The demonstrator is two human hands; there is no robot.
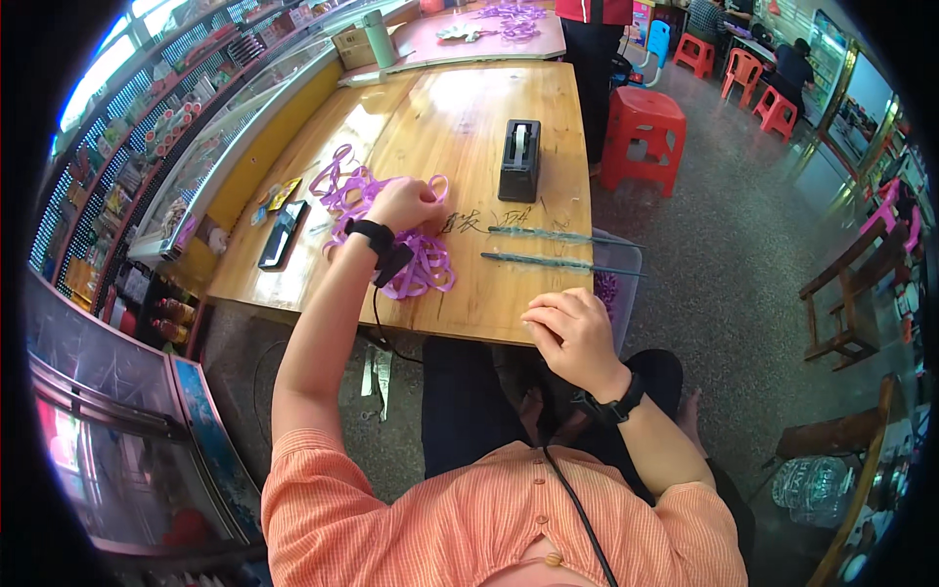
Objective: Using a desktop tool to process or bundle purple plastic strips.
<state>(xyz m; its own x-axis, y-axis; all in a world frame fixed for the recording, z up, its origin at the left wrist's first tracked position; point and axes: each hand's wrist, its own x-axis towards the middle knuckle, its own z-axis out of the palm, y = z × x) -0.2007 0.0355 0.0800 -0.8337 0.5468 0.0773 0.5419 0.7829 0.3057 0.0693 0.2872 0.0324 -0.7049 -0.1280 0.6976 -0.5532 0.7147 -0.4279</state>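
A tangled pile of purple ribbon (430, 266) lies on the wooden table. My left hand (406, 205) is in the pile, its fingers bent down and closed on the ribbon; the fingertips are partly hidden. At the table's near edge, my right hand (577, 338) has its fingers curled together, and nothing shows in them. Beyond it, two thin dark sticks (538, 259) with a clear, shiny wrap lie side by side, their ends sticking out past the right edge. Farther back stands a black tape dispenser (520, 166) with a roll of tape.
A dark phone-like object (284, 235) and small yellow packets (284, 194) lie left of the ribbon. Under the sticks' ends, a clear plastic bin (626, 284) sits against the table's right side. A red stool (646, 137) and a standing person (587, 59) are beyond.
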